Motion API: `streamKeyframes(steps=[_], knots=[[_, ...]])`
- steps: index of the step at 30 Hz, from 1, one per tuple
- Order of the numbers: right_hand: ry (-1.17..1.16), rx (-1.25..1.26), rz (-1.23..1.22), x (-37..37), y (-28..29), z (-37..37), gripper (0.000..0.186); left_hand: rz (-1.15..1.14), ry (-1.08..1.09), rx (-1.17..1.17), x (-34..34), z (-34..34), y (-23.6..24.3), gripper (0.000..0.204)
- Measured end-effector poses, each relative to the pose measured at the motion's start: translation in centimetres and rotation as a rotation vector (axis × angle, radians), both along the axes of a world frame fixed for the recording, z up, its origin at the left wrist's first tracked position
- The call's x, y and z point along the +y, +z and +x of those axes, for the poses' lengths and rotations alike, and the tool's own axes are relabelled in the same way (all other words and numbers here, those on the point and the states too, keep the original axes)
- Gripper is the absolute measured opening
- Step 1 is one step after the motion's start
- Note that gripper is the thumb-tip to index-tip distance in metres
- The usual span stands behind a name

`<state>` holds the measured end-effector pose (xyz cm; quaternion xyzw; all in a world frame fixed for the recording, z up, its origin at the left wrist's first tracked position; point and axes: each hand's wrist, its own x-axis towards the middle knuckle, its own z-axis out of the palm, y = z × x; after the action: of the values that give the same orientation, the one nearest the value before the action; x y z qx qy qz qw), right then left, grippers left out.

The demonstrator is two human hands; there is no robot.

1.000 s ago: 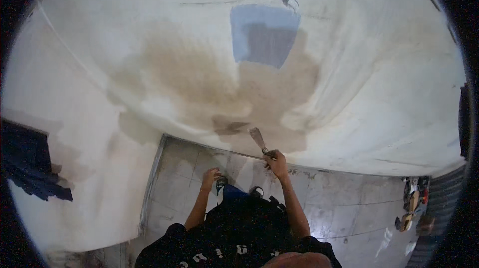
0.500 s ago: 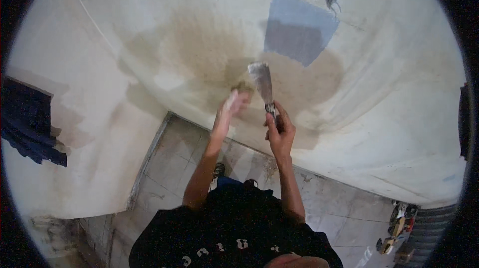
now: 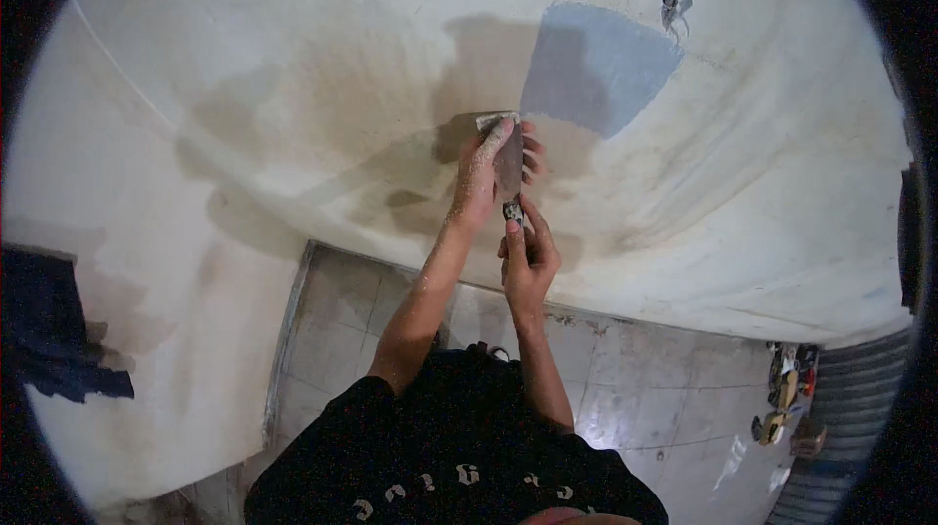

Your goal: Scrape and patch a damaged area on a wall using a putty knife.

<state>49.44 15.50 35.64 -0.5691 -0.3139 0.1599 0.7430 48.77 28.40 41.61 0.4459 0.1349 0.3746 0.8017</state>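
Observation:
A putty knife [image 3: 509, 171] points away from me in front of the pale wall, with whitish residue along its tip. My right hand [image 3: 529, 266] is closed around its dark, stained handle. Dusted with white specks, my left hand [image 3: 476, 178] grips the blade near its tip, thumb on the near face and fingers curled behind it; part of those fingers is hidden by the blade. Beyond the knife, slightly right, is a grey-blue patch [image 3: 598, 76] on the wall, crossed by shadow.
Loose wires [image 3: 676, 2] stick out of the wall past the patch. A ragged dark blue area [image 3: 44, 320] lies on the left wall. Grey floor tiles [image 3: 625, 398] run along the wall's foot. Several tools [image 3: 779, 398] lie at the right beside a ribbed grey surface [image 3: 855, 408].
My left hand, apart from the knife and blurred before, has moved right and taken hold of the blade. My right hand has shifted slightly left with the handle.

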Motion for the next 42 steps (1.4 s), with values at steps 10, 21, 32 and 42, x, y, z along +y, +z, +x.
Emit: streamKeyframes(steps=[10,21,32,42], knots=[[-0.068,0.088,0.006,0.8,-0.1,-2.3,0.036,-0.076,-0.039,-0.001,-0.3,0.1,0.9,0.037],[-0.125,0.171,-0.062,0.7,1.5,-3.0,0.033,-0.161,0.013,0.104,-0.4,0.3,0.2,0.032],[-0.108,0.179,-0.064,0.0,1.2,-3.0,0.033,-0.132,0.004,0.072,-0.3,0.5,0.2,0.035],[-0.119,0.195,-0.092,0.0,2.2,-3.3,0.032,-0.129,-0.029,0.071,-0.2,0.3,0.0,0.035]])
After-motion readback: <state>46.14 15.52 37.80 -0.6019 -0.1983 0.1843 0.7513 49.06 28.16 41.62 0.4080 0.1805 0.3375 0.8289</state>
